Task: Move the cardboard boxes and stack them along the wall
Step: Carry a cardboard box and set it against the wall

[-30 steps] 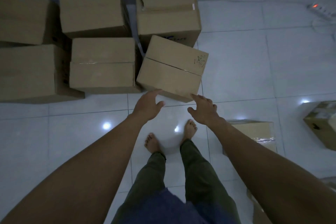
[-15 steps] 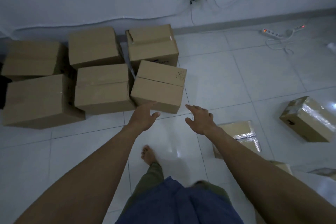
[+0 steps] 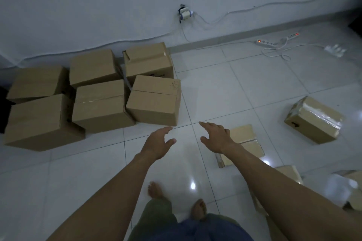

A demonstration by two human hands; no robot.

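Note:
Several brown cardboard boxes stand in two rows on the white tile floor by the wall (image 3: pixel 98 6). The nearest one, a marked box (image 3: pixel 154 101), sits at the right end of the front row. My left hand (image 3: pixel 158 143) hovers open just in front of it, touching nothing. My right hand (image 3: pixel 215 138) is open too, fingers stretched, apart from the box. A flat taped box (image 3: pixel 244 143) lies right of my right hand. A tilted taped box (image 3: pixel 313 119) lies further right.
A wall socket with a plug (image 3: pixel 185 13) and cables hang on the wall. A power strip (image 3: pixel 266 42) with a looped cord lies on the floor at the far right. More boxes (image 3: pixel 352 191) sit at the lower right edge. My bare feet (image 3: pixel 156 191) stand on the tiles.
Both hands have let go of the marked box and drawn back from it. I have stepped away, so the view has risen and more wall and floor show.

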